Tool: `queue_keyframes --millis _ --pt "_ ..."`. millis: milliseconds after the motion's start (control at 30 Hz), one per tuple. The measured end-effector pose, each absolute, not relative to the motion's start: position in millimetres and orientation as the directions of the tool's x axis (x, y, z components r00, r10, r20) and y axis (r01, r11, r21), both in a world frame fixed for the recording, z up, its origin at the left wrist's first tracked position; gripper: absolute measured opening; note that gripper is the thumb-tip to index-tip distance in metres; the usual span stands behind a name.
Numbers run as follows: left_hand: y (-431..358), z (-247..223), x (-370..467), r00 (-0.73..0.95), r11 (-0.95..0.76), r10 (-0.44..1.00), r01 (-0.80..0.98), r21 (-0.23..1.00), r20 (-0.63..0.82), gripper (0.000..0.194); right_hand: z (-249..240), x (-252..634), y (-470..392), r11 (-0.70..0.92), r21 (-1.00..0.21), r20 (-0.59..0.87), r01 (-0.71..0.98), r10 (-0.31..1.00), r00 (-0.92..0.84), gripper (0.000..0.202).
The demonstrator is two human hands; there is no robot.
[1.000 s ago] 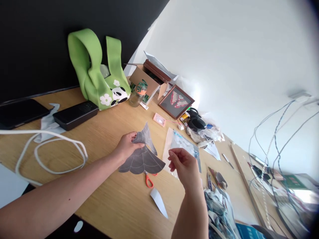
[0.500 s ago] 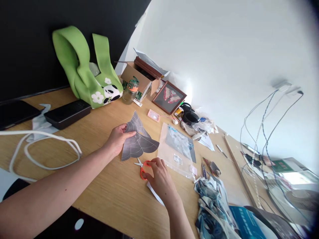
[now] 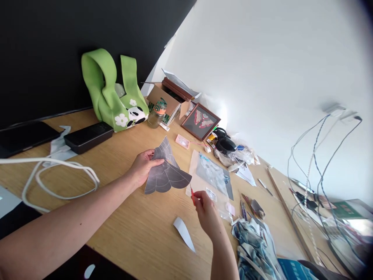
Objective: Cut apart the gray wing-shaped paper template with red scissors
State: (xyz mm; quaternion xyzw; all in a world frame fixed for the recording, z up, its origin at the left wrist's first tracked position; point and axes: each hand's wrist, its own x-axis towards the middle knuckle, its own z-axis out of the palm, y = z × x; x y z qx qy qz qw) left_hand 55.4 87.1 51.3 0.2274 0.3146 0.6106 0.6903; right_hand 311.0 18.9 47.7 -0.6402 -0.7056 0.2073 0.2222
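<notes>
My left hand point(image 3: 145, 166) pinches a dark grey paper cutout point(image 3: 166, 175) by its left side, thumb on top. The cutout is shaped like a butterfly or moth, with thin white lines, and is held above the desk. Orange-handled scissors point(image 3: 192, 197) are gripped in my right hand point(image 3: 207, 212), just below the cutout's right tip. Their blades point up to that tip; whether they touch the paper I cannot tell. Below, on the wood, lies a curved white paper scrap point(image 3: 184, 234).
Right of the cutout lies a clear plastic bag point(image 3: 212, 175). Behind stand a green panda bag point(image 3: 116, 105), a bottle point(image 3: 156, 116), a cardboard box point(image 3: 167, 97) and a framed butterfly point(image 3: 201, 121). A black power bank point(image 3: 89, 137) and white cable point(image 3: 67, 166) lie left; crumpled cloth point(image 3: 252, 243) lies right.
My right hand has moved the scissors up and right, from beside the cutout's lower edge to its right tip. The white scrap now shows fully. The whole view has shifted slightly.
</notes>
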Motion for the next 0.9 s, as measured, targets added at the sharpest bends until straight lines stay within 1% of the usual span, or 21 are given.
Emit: queue_keyframes --millis 100,167,233,300,433,500,567,667,700,733,800,900 --pt "86 54 54 0.132 0.221 0.974 -0.714 0.665 -0.183 0.033 58 314 24 0.003 -0.772 -0.024 0.636 0.999 -0.034 0.027" --pt "86 55 54 0.197 0.284 0.959 -0.712 0.642 -0.206 0.030 68 310 26 -0.024 -0.864 -0.051 0.503 0.998 -0.040 0.033" --pt "85 55 54 0.237 0.325 0.946 -0.698 0.639 -0.222 0.028 78 304 27 -0.028 -0.909 -0.065 0.415 0.995 -0.076 0.033" --pt "85 54 56 0.248 0.337 0.941 -0.673 0.658 -0.229 0.029 83 298 27 -0.025 -0.932 -0.068 0.362 0.992 -0.107 0.032" --pt "82 48 60 0.267 0.339 0.938 -0.582 0.739 -0.220 0.033 76 290 25 0.038 -0.959 0.022 0.282 0.998 -0.058 0.028" --pt "81 45 62 0.278 0.327 0.939 -0.526 0.785 -0.205 0.034 69 286 23 0.092 -0.950 0.082 0.298 0.996 -0.046 0.023" --pt "80 42 65 0.280 0.314 0.940 -0.484 0.817 -0.196 0.034 65 282 20 0.171 -0.910 0.160 0.377 0.985 -0.061 0.018" --pt "79 39 67 0.270 0.315 0.939 -0.441 0.840 -0.210 0.035 67 276 15 0.304 -0.770 0.300 0.561 0.948 -0.101 0.014" --pt "79 39 68 0.268 0.321 0.938 -0.430 0.844 -0.220 0.035 69 275 13 0.322 -0.716 0.319 0.619 0.940 -0.121 0.014" --pt "79 38 68 0.267 0.327 0.936 -0.421 0.846 -0.229 0.035 70 273 12 0.325 -0.672 0.311 0.665 0.939 -0.145 0.015" --pt "79 38 69 0.267 0.330 0.935 -0.412 0.849 -0.234 0.036 71 272 11 0.302 -0.631 0.242 0.714 0.952 -0.188 0.016" --pt "79 36 68 0.285 0.328 0.932 -0.404 0.854 -0.223 0.035 68 272 11 0.256 -0.648 0.135 0.717 0.965 -0.223 0.017"
